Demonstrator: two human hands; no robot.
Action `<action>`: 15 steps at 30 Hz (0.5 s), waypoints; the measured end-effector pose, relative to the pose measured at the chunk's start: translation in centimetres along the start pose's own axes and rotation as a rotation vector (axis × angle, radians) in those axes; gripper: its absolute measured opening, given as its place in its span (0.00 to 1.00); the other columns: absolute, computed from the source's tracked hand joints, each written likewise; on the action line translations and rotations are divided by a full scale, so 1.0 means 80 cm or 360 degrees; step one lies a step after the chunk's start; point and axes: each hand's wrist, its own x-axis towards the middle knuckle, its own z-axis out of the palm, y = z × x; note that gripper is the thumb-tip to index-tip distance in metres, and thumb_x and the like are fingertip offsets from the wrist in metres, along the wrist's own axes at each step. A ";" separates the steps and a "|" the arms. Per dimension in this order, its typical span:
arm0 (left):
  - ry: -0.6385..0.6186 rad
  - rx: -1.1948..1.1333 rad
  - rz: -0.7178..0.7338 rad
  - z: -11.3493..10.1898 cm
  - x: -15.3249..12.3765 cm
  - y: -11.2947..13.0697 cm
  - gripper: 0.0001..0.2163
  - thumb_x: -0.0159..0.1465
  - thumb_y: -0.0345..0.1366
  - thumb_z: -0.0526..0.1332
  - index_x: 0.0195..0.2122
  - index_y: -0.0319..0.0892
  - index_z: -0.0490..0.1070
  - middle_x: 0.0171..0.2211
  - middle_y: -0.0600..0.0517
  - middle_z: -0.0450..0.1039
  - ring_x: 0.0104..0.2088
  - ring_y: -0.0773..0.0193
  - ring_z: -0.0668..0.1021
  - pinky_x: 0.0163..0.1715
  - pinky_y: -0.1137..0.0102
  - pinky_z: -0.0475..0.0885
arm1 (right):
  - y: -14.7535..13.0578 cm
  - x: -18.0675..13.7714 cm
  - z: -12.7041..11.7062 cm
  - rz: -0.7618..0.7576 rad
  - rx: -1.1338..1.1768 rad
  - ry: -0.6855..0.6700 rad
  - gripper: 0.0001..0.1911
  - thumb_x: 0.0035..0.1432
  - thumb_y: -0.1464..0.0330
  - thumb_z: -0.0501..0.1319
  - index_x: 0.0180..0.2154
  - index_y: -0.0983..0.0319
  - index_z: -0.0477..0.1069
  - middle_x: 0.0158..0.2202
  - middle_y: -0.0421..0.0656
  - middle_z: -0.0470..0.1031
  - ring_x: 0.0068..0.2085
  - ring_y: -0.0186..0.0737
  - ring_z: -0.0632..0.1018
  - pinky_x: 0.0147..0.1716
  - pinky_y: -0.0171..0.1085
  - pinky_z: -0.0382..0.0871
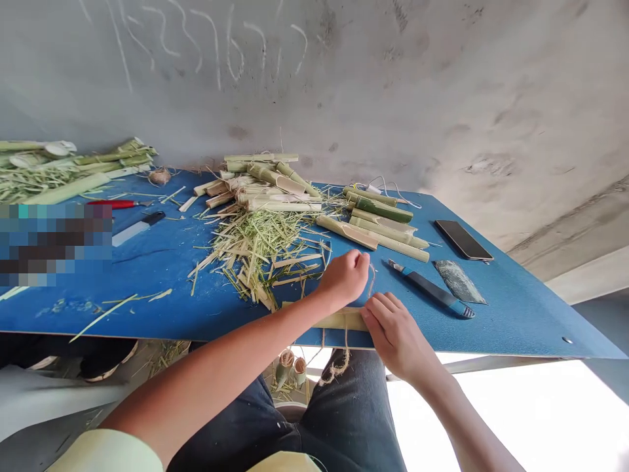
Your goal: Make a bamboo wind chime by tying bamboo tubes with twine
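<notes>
A pale split bamboo piece lies at the near edge of the blue table. My left hand is closed in a fist above it, pinching a thin brown twine that runs down over the bamboo and hangs off the edge. Beside it, my right hand rests on the bamboo's right end with its fingers curled against it.
A blue-handled knife and a grey sharpening stone lie right of my hands, a black phone beyond. Cut bamboo pieces and shavings fill the middle. A cleaver and red-handled tool lie left.
</notes>
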 end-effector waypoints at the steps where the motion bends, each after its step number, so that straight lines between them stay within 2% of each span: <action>1: 0.0069 -0.0105 -0.0010 -0.007 0.005 0.001 0.19 0.78 0.39 0.47 0.28 0.45 0.60 0.26 0.53 0.71 0.29 0.63 0.76 0.31 0.71 0.69 | 0.000 0.002 0.000 0.0037 0.0021 -0.0019 0.17 0.79 0.68 0.48 0.32 0.58 0.59 0.31 0.41 0.67 0.34 0.42 0.67 0.36 0.41 0.61; 4: 0.0308 -0.0408 -0.0010 -0.049 0.015 0.005 0.19 0.80 0.41 0.42 0.29 0.46 0.54 0.26 0.56 0.63 0.24 0.68 0.68 0.26 0.73 0.64 | 0.000 0.004 0.001 0.0103 0.0035 -0.0028 0.18 0.79 0.67 0.46 0.32 0.58 0.58 0.31 0.41 0.67 0.33 0.42 0.67 0.36 0.41 0.61; 6: 0.0467 -0.0764 0.0057 -0.103 0.014 0.008 0.19 0.80 0.44 0.45 0.30 0.46 0.55 0.25 0.58 0.58 0.21 0.69 0.61 0.21 0.73 0.58 | 0.000 0.005 0.001 0.0106 0.0027 -0.0010 0.18 0.79 0.66 0.46 0.32 0.57 0.58 0.30 0.41 0.67 0.32 0.42 0.68 0.35 0.41 0.62; 8: 0.0611 -0.1085 0.0202 -0.180 0.006 0.009 0.18 0.79 0.46 0.52 0.31 0.46 0.58 0.23 0.59 0.54 0.19 0.69 0.54 0.19 0.71 0.51 | -0.001 0.007 0.001 0.0068 0.0009 0.0022 0.19 0.79 0.65 0.46 0.31 0.57 0.59 0.30 0.41 0.68 0.31 0.42 0.69 0.33 0.41 0.62; 10: 0.0835 -0.1056 0.0281 -0.275 -0.003 0.009 0.17 0.79 0.44 0.55 0.31 0.46 0.59 0.23 0.59 0.51 0.20 0.69 0.50 0.20 0.70 0.47 | 0.001 0.009 0.002 -0.0007 -0.0020 0.0079 0.20 0.79 0.63 0.46 0.31 0.57 0.60 0.28 0.41 0.68 0.30 0.42 0.70 0.32 0.41 0.63; 13: 0.1203 -0.0679 0.0299 -0.425 -0.020 0.002 0.18 0.81 0.42 0.52 0.31 0.45 0.57 0.23 0.60 0.44 0.23 0.67 0.45 0.22 0.71 0.44 | 0.011 0.010 0.005 -0.0141 -0.0047 0.0187 0.22 0.78 0.60 0.47 0.30 0.56 0.64 0.27 0.42 0.70 0.28 0.43 0.72 0.31 0.41 0.65; 15: 0.1412 -0.0233 0.0272 -0.505 -0.036 -0.013 0.18 0.81 0.42 0.52 0.32 0.44 0.59 0.22 0.61 0.47 0.24 0.67 0.47 0.24 0.74 0.46 | 0.024 0.007 0.012 -0.0208 -0.0052 0.0228 0.23 0.78 0.56 0.48 0.31 0.56 0.68 0.28 0.43 0.73 0.28 0.44 0.75 0.31 0.43 0.68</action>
